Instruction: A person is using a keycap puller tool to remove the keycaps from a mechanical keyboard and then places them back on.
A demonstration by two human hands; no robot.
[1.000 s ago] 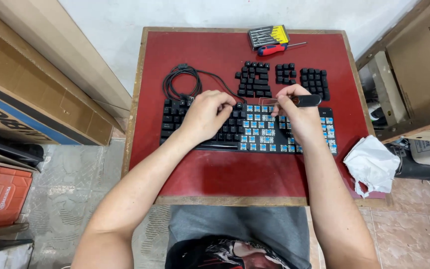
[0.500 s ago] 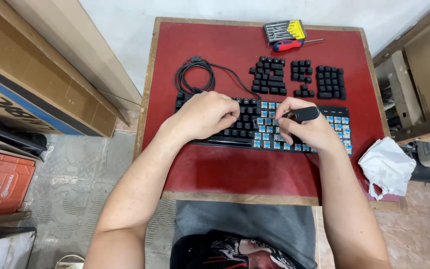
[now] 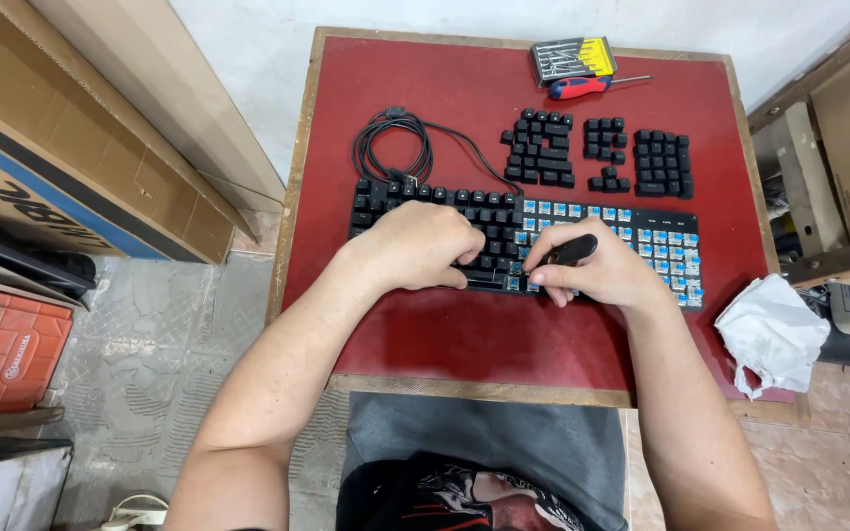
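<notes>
While the left hand [image 3: 423, 246] presses the keyboard [image 3: 484, 211], the right hand [image 3: 597, 270] grips a black keycap puller [image 3: 571, 250].

The desk [image 3: 425, 324] has a smooth, matt red top framed in worn bare wood. The keyboard [image 3: 415, 197] and loose keycaps [image 3: 541, 147] look like matt black plastic; exposed switches [image 3: 661, 246] are glossy blue. A crumpled white cloth [image 3: 771, 332] lies soft and wrinkled.
</notes>
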